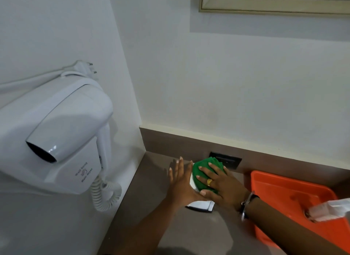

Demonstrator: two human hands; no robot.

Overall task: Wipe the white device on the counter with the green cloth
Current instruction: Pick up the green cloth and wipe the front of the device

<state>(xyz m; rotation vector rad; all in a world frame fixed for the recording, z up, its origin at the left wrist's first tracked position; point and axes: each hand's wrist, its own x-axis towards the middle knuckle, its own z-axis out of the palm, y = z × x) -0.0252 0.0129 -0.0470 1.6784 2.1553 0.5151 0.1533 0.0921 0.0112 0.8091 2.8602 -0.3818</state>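
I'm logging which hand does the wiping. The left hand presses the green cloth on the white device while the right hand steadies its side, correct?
Not quite: the hands are swapped. In the head view the right hand presses the green cloth on the white device, while the left hand steadies its side.

This looks like a hotel bathroom. A white wall-mounted hair dryer with coiled cord (56, 133) hangs beside a brown counter (189, 235).

Two hands (181, 180); one cloth (206, 171) (green)
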